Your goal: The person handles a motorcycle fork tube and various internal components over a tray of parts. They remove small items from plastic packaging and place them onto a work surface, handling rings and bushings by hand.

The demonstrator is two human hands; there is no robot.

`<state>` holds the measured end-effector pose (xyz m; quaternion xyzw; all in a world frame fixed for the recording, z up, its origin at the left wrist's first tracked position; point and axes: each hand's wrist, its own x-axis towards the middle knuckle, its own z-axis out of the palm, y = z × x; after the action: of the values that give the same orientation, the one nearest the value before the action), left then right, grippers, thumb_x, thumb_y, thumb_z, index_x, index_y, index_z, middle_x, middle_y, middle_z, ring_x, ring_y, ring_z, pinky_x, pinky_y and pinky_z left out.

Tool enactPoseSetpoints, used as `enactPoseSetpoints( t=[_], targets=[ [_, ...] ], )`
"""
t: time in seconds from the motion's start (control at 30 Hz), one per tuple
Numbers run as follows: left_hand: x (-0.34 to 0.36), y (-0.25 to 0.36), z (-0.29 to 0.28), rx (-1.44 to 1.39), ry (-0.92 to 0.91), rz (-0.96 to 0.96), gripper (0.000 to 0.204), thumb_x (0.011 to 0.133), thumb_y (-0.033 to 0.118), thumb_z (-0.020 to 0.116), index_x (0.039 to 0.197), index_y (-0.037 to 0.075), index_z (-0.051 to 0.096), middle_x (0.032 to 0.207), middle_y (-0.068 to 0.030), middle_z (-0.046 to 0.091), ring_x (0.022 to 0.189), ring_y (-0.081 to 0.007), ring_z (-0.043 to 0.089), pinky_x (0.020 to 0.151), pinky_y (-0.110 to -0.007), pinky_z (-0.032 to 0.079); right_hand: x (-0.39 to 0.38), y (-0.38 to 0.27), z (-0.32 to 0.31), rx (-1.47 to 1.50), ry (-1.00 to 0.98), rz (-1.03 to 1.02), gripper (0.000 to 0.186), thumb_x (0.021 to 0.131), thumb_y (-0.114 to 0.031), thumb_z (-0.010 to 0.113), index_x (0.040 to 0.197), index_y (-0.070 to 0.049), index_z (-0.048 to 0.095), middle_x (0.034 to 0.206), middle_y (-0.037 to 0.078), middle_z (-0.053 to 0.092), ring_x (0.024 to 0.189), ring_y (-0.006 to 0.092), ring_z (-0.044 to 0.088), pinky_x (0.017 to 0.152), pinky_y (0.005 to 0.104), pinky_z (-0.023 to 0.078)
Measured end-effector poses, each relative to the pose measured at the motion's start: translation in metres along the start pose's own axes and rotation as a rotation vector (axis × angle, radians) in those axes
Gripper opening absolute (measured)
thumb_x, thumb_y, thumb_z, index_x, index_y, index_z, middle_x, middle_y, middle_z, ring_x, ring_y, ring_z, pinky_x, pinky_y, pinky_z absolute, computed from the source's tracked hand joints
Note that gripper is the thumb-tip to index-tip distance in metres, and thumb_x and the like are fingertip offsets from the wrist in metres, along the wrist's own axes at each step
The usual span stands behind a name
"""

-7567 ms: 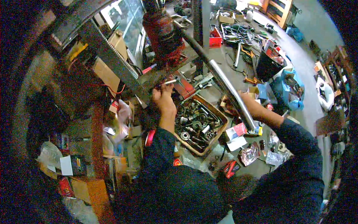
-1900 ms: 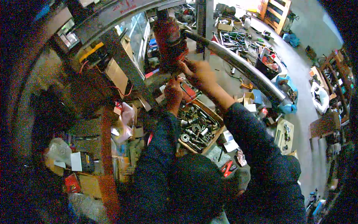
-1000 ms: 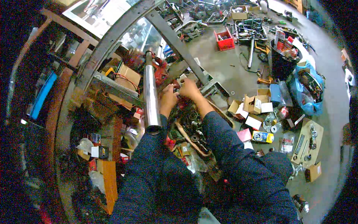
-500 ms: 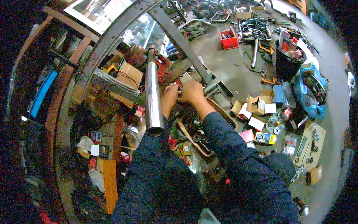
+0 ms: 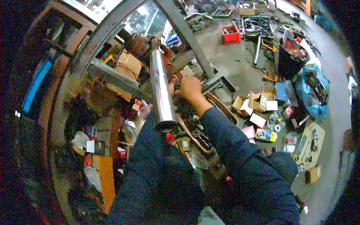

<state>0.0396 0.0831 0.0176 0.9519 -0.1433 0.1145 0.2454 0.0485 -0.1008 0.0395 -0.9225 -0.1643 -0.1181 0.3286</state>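
Observation:
A shiny metal tube slants toward me, its open round end nearest and its far end at a rusty, red-painted clamp-like part. To its right, my right hand is closed with bent fingers, by small parts at the bench; what it grips is hidden under the fingers. My left hand is mostly behind the tube. Only some fingertips show, close to the right hand, so its grip cannot be made out. Below both hands lies a tray with dark, greasy metal parts.
A steel frame rises beyond my hands, with a coil spring at left. On the floor at right are opened cardboard boxes, a red crate, a black bin and a blue plastic bag. An orange-brown carton stands at lower left.
The tube's near end has swung to the right in view and now covers most of my left hand. My right hand stays in nearly the same place, and the view has shifted slightly.

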Motion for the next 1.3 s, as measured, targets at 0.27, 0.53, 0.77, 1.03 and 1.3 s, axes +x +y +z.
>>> enactPoseSetpoints(
  t=[0.27,0.53,0.77,1.03,1.3],
  targets=[
    [0.011,-0.058,0.029,0.114,0.177,-0.298,0.029,0.091,0.024,0.051,0.108,0.003,0.061,0.101,-0.0168,0.063,0.091,-0.0268,0.062,0.077,-0.034,0.049,0.011,-0.002,-0.027,0.115,-0.147,0.046,0.054,0.073,-0.043,0.07,0.11,-0.005,0.059,0.102,0.018,0.065,0.088,0.0327,0.067,0.074,0.0439,0.055],
    [0.04,-0.026,0.035,-0.145,-0.038,-0.387,0.031,0.089,0.023,0.053,0.109,0.002,0.06,0.103,-0.0179,0.063,0.094,-0.0268,0.061,0.08,-0.034,0.048,0.012,0.034,-0.014,-0.048,-0.122,-0.092,0.064,0.071,-0.045,0.071,0.119,-0.007,0.053,0.111,0.019,0.061,0.089,0.0352,0.065,0.071,0.045,0.055],
    [0.034,-0.033,0.042,-0.189,-0.276,-0.399,0.033,0.087,0.022,0.054,0.111,0.0,0.059,0.105,-0.0189,0.062,0.097,-0.0273,0.061,0.082,-0.034,0.047,-0.002,0.011,0.002,-0.097,-0.283,-0.204,0.053,0.079,-0.042,0.062,0.119,-0.008,0.053,0.108,0.019,0.063,0.087,0.0359,0.065,0.07,0.0466,0.054],
    [0.043,-0.045,0.045,-0.152,-0.239,-0.437,0.036,0.086,0.021,0.056,0.114,-0.001,0.058,0.108,-0.0199,0.062,0.1,-0.0278,0.06,0.085,-0.034,0.046,-0.008,-0.004,-0.035,0.026,-0.391,-0.068,0.074,0.061,-0.053,0.078,0.115,-0.009,0.054,0.118,0.019,0.057,0.094,0.0381,0.063,0.077,0.0484,0.053],
    [0.058,-0.025,0.046,-0.207,-0.074,-0.428,0.039,0.084,0.02,0.058,0.116,-0.002,0.057,0.111,-0.021,0.061,0.103,-0.0283,0.059,0.088,-0.035,0.046,-0.005,0.012,-0.051,0.005,-0.211,-0.061,0.09,0.057,-0.053,0.08,0.125,-0.003,0.047,0.125,0.021,0.052,0.104,0.0374,0.059,0.084,0.0459,0.051]
  ],
)
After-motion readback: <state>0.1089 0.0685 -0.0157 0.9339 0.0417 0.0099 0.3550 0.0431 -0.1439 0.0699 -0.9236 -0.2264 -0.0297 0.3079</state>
